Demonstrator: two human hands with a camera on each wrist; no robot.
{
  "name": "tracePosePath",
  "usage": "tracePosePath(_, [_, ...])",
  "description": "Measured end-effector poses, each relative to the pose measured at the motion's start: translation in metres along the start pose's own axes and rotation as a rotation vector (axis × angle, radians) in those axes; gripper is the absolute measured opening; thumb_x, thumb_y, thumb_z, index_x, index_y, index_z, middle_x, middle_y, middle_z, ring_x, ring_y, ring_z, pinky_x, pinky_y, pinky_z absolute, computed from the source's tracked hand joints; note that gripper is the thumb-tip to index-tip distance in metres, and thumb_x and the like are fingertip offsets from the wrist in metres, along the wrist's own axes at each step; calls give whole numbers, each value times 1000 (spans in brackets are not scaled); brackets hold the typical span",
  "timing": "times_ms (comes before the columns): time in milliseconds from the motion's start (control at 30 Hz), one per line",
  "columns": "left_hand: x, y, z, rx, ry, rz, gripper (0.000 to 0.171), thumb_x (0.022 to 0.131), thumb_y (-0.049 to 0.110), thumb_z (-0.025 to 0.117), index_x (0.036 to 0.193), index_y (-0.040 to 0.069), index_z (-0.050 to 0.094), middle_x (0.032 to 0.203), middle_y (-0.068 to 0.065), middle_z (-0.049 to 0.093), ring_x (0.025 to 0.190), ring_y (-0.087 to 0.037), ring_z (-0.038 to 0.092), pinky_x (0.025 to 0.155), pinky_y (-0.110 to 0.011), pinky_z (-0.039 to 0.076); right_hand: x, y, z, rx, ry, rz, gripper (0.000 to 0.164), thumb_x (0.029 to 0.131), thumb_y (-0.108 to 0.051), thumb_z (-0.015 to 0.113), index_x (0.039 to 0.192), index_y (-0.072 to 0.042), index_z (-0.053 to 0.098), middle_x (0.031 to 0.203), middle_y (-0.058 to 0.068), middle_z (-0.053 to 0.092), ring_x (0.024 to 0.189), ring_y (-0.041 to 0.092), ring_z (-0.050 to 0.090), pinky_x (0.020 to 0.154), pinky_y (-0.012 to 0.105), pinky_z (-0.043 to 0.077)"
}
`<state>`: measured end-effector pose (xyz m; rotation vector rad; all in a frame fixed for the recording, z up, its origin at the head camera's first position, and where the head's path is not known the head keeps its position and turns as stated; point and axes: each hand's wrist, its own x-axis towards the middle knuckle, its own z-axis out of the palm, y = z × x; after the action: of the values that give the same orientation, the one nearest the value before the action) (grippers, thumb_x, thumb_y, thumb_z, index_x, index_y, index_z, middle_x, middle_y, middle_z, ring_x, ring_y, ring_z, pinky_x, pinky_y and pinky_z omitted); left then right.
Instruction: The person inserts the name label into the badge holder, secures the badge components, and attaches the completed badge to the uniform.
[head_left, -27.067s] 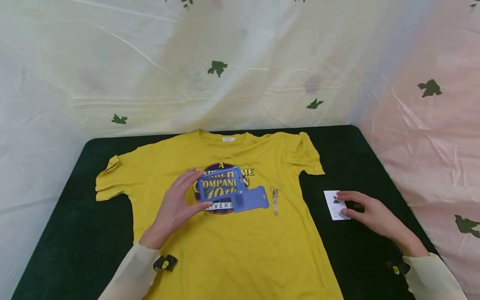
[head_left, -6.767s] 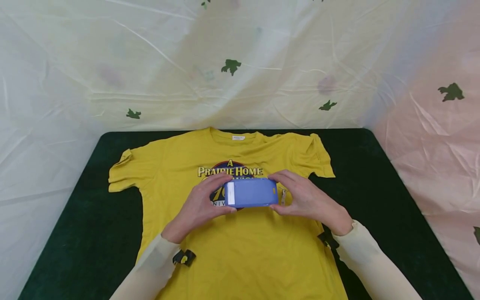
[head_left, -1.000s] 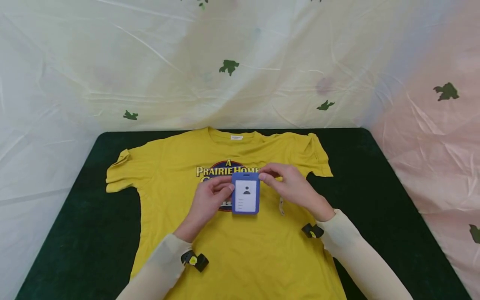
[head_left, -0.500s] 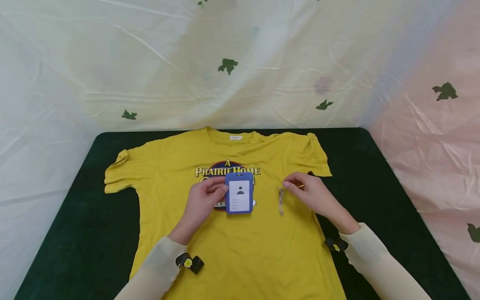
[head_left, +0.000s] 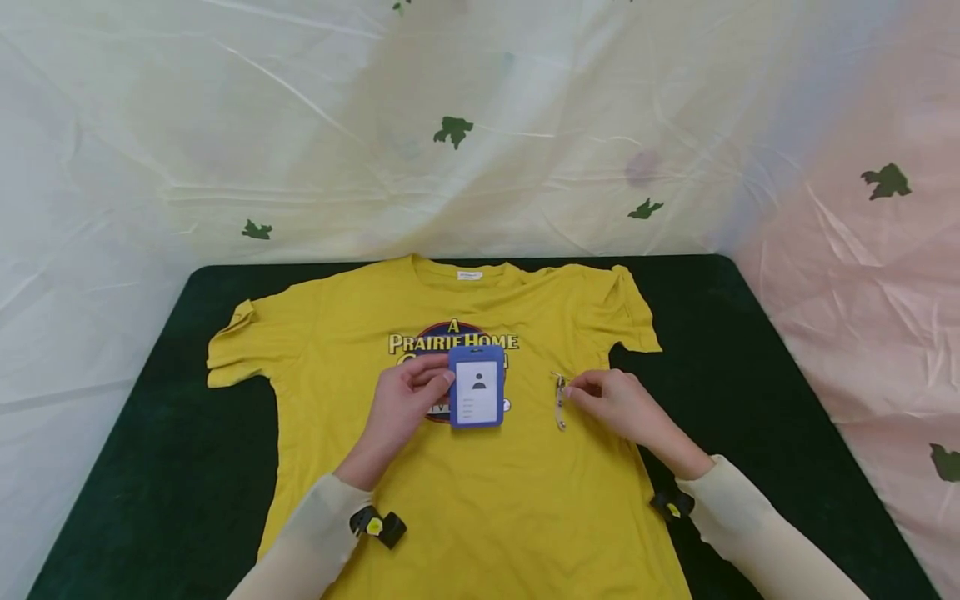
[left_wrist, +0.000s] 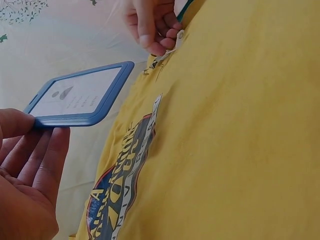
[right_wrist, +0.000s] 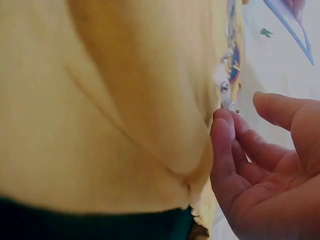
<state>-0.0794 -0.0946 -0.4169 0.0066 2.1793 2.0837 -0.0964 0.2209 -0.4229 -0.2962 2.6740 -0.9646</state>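
My left hand pinches the left edge of a blue badge holder between thumb and fingers. The holder stands upright over the shirt's print, a white card with a person icon behind its front. In the left wrist view, the holder is tilted well above the cloth. A small badge strap clip with a metal snap lies on the yellow T-shirt. Beside it is my right hand, fingertips right at the strap. The right wrist view has thumb and fingers parted near the snap.
The T-shirt lies spread over a dark green table, collar at the far side. Pale patterned curtains close off the back and sides. Black wrist cameras sit at both cuffs.
The card, earlier loose on the table, is now in the closed holder. My right hand has let go of the holder and moved right and down to the strap clip. The left stays nearly still.
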Motion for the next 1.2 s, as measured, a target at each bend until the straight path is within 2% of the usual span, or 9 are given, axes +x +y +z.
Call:
tracePosePath(233, [0, 0, -1, -4, -5, 0, 27, 93, 12, 67, 117, 2, 67, 105, -14, 70, 90, -23, 69, 74, -36, 57, 3, -5, 10, -66, 50, 50, 23, 89, -41, 69, 85, -19, 72, 71, -8, 63, 59, 13, 54, 53, 29, 45])
tracePosePath(400, [-1, -1, -1, -8, -7, 10, 27, 93, 12, 67, 118, 2, 67, 105, -14, 71, 90, -23, 69, 75, -36, 57, 4, -12, 16, -147, 91, 44, 25, 87, -39, 71, 76, -18, 67, 62, -7, 57, 53, 13, 51, 48, 28, 39])
tracePosePath(567, [0, -3, -1, -5, -11, 15, 26, 93, 12, 66, 118, 4, 67, 105, -11, 71, 90, -22, 69, 74, -35, 57, 5, -16, 17, -161, 97, 37, 25, 87, -36, 72, 72, -17, 64, 61, -6, 56, 50, 13, 50, 47, 28, 38])
tracePosePath(800, [1, -3, 0, 8, -17, 22, 25, 93, 12, 66, 117, 5, 67, 104, -9, 71, 89, -21, 70, 74, -34, 57, 5, -16, 14, -71, 49, 81, 20, 88, -32, 71, 77, -15, 67, 67, -5, 61, 56, 14, 53, 51, 30, 43])
tracePosePath(1000, [0, -3, 1, 10, -8, 25, 26, 93, 12, 66, 118, 4, 67, 104, -11, 71, 88, -21, 70, 73, -36, 57, 5, -16, 9, 34, 0, 98, 23, 89, -36, 70, 80, -14, 68, 68, -2, 61, 59, 16, 53, 51, 28, 42])
tracePosePath(1200, [-1, -3, 0, 3, -8, 11, 25, 93, 12, 66, 117, 6, 67, 104, -9, 71, 88, -21, 70, 75, -38, 57, 8, -20, 4, 160, -20, 100, 27, 89, -40, 70, 93, -13, 70, 79, 1, 65, 72, 20, 56, 62, 31, 45])
